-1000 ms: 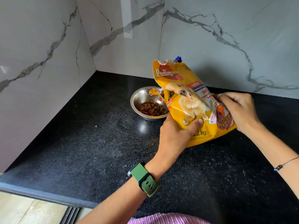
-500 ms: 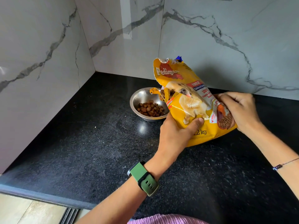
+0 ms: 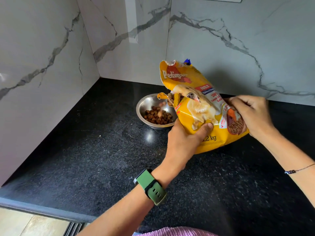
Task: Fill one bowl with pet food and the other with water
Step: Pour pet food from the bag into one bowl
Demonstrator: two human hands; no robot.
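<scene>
**Inspector:** Start with the fingers.

**Assistant:** The left hand [image 3: 183, 142] grips the lower front of the yellow bag [image 3: 202, 106]: thumb pressed flat across the printed face, the other fingers curled behind it and hidden. The right hand [image 3: 252, 114] grips the bag's bottom right end, fingers curled over the crumpled edge.

**Inspector:** Markings on the bag?

**Assistant:** "Pedigree" in white script on a red patch near the top, partly creased. Below it, a picture of a pale dog, a small dark label whose words are too blurred to read, "100%" in red, and "1.2 kg" with its first digit half covered by the thumb. A picture of brown pellets sits at the right end.

**Inspector:** Position and contents?

**Assistant:** The bag is tilted, a torn opening on its left side hanging over the steel bowl [image 3: 144, 106]. Brown pet food [image 3: 157, 116] covers the bowl's bottom in a shallow layer; a few pieces are in mid-air between opening and bowl.

**Inspector:** Surroundings?

**Assistant:** The bowl stands on a black speckled counter [image 3: 85, 150], near the corner of white marbled wall tiles [image 3: 42, 57]. A green watch [image 3: 150, 186] is on the left wrist, a thin bracelet [image 3: 296, 170] on the right.
</scene>
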